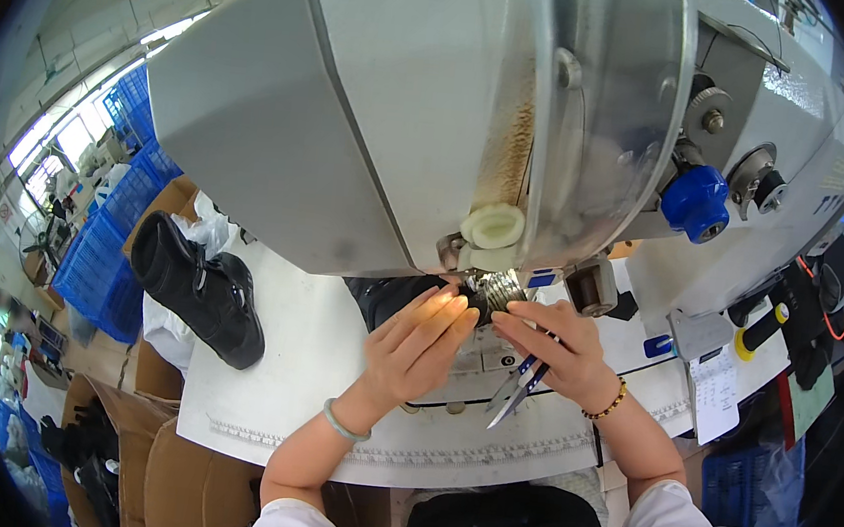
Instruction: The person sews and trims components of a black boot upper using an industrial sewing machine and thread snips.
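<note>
Black workpiece (371, 297) under the head of a grey-white sewing machine (397, 91), center of the frame.

At left, blue crates (105, 271) stand beyond a black boot (203, 295), which lies tilted at the left end of the white worktable (271, 381). At center, the left hand (412, 355) rests over the workpiece, fingers extended and close together; whether they pinch it cannot be told. Right of it, the right hand (571, 357) has its fingertips near the sewing point and holds blue-handled snips (520, 388), blades directed lower left. Farther right: a paper sheet (715, 395), then a black-and-yellow spool (761, 332).
</note>
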Motion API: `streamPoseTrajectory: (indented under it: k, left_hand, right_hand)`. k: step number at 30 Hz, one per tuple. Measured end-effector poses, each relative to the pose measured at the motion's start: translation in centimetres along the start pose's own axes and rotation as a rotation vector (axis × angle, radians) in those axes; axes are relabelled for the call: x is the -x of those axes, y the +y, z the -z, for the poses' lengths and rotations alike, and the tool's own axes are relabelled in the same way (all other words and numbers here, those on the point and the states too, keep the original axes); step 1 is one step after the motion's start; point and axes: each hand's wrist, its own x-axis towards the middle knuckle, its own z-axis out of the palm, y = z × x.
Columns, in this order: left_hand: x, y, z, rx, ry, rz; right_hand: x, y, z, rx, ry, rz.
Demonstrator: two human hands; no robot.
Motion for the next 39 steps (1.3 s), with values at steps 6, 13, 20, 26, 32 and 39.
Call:
streamPoseTrajectory:
  k: [6, 13, 20, 26, 32, 39]
  left_hand:
    - [-0.4, 0.2, -0.2, 0.021, 0.008, 0.004]
    - [-0.5, -0.1, -0.5, 0.006, 0.014, 0.002]
    - [-0.1, -0.6, -0.4, 0.041, 0.017, 0.066]
    - [-0.6, -1.0, 1.2, 0.060, -0.140, 0.074]
    - [0.1, -1.2, 0.4, 0.076, -0.040, 0.061]
    - [-0.4, -0.6, 0.1, 0.087, -0.039, 0.170]
  right_hand:
    - [-0.1, 0.1, 0.3, -0.011, 0.069, -0.017]
    - [0.2, 0.2, -0.1, -0.027, 0.093, -0.051]
    - [0.2, -0.7, -0.1, 0.040, 0.000, -0.165]
    - [0.6, -0.7, -0.1, 0.016, 0.004, -0.151]
    - [0.6, -0.9, 0.1, 0.011, -0.041, -0.217]
    - [1.0, -0.6, 0.3, 0.059, -0.127, -0.309]
